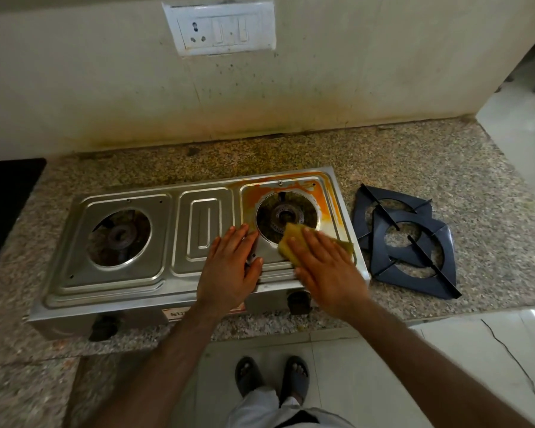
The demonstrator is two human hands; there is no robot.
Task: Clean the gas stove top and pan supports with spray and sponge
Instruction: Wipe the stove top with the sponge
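A steel two-burner gas stove [118, 282] stands on the granite counter. Orange stain [328, 196] covers the back and right of its right burner panel. My right hand [325, 270] presses a yellow sponge [288, 242] flat on the front of that panel, beside the burner opening [286, 216]. My left hand [229, 270] lies flat on the stove top just left of it, fingers spread, holding nothing. Two black pan supports [408, 242] lie stacked on the counter to the right of the stove. No spray bottle is in view.
The granite counter [445, 168] ends at a stained wall with a white switch plate [220, 27]. A black mat or appliance [3, 205] sits at the far left. Two stove knobs [104, 327] face the front edge. My feet stand on the tiled floor below.
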